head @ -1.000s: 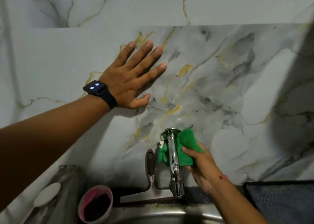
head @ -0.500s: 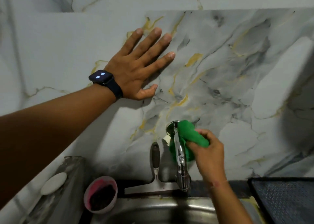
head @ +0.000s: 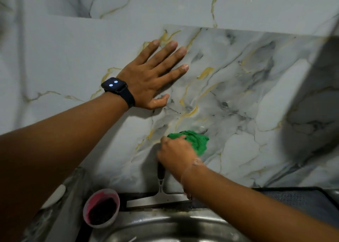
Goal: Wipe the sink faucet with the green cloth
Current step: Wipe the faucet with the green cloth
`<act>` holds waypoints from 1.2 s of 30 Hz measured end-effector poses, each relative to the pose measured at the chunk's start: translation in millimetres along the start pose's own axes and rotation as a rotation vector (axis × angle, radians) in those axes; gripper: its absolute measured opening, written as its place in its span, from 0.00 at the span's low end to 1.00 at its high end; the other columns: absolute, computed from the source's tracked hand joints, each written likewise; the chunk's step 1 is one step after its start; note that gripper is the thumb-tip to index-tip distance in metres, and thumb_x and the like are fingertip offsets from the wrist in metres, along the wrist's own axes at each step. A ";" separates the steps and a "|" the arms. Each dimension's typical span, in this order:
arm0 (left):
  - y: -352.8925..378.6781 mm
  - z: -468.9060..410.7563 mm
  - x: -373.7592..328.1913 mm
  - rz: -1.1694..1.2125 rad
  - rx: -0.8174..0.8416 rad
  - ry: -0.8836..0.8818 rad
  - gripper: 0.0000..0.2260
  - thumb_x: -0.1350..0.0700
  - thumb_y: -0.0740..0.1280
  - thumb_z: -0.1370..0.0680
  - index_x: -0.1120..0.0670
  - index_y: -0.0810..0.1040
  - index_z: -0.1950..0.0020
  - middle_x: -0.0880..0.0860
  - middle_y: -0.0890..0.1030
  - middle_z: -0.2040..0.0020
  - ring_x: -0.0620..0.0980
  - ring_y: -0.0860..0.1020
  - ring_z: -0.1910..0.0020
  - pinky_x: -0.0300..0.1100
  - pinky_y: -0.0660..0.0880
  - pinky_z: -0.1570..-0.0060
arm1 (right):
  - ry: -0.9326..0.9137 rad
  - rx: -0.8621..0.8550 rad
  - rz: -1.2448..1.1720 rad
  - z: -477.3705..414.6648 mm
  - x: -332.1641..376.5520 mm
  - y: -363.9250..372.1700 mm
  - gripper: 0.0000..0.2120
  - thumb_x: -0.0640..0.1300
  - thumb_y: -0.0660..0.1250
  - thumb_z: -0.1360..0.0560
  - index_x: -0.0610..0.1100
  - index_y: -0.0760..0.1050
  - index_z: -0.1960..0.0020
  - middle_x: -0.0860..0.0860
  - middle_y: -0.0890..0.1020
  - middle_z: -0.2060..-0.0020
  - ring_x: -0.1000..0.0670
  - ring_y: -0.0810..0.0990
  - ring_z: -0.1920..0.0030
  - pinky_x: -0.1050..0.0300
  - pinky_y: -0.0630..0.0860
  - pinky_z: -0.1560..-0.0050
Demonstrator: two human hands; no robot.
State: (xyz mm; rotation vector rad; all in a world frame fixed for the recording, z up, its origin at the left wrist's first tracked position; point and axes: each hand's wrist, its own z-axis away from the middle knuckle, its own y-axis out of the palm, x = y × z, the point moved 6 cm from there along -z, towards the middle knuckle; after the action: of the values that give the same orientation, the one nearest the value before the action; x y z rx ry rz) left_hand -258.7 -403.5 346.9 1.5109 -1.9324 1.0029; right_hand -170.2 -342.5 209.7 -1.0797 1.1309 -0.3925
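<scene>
My right hand (head: 176,152) grips the green cloth (head: 197,140), bunched against the marble wall just above the sink. The faucet is hidden behind that hand and forearm; only a sliver of its spout tip (head: 189,195) may show by the forearm. My left hand (head: 152,78) is pressed flat on the wall above, fingers spread, with a dark smartwatch on its wrist.
A squeegee (head: 160,192) leans on the wall behind the steel sink (head: 165,227). A pink cup (head: 101,207) with dark contents stands at the sink's left rim. A white soap bar (head: 55,195) lies further left. A dark mesh rack (head: 297,197) is at the right.
My right hand has swung over the top of the faucet toward the left with the cloth, now covering the spout. My left hand stays flat on the wall.
</scene>
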 end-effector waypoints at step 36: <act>0.2 1.2 -1.8 -0.020 -0.004 0.001 0.36 0.39 0.55 0.23 0.53 0.56 0.17 0.61 0.60 0.19 0.64 0.58 0.20 0.64 0.55 0.22 | 0.974 -0.391 -1.914 90.4 -25.5 90.6 0.09 0.45 0.66 0.25 0.54 0.69 0.48 0.47 0.82 0.55 0.45 0.83 0.60 0.52 0.80 0.65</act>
State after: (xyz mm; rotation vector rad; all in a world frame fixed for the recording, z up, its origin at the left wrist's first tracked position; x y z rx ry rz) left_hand -258.4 -403.3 344.7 1.5241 -1.9132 0.9906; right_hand -124.6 -236.7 148.4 -2.1988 0.5335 -2.4446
